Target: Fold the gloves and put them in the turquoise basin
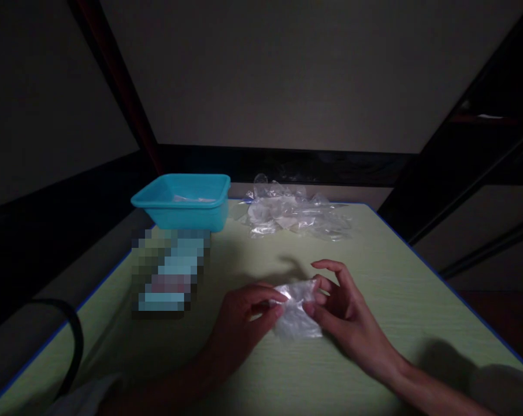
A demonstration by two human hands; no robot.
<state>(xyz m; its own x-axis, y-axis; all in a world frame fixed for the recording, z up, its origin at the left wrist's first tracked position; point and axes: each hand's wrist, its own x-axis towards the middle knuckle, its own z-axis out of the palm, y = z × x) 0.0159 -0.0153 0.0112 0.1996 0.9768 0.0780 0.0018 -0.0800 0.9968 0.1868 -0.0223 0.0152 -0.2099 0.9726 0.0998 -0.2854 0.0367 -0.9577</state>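
Observation:
Between my two hands is a small clear plastic bag (296, 320), held just over the table near its front. My left hand (244, 315) pinches the bag's left edge between thumb and fingers. On the other side, my right hand (345, 306) grips the right edge with its thumb and a bent finger, while the index finger is raised and curved away. The plastic looks crinkled and shiny. Whether anything lies inside the bag I cannot make out.
A blue plastic basin (185, 216) with something pale inside stands at the table's back left. A heap of crumpled clear plastic bags (296, 214) lies at the back middle. A blurred-out flat object (172, 277) is before the basin. The table (374, 248) has a blue edge.

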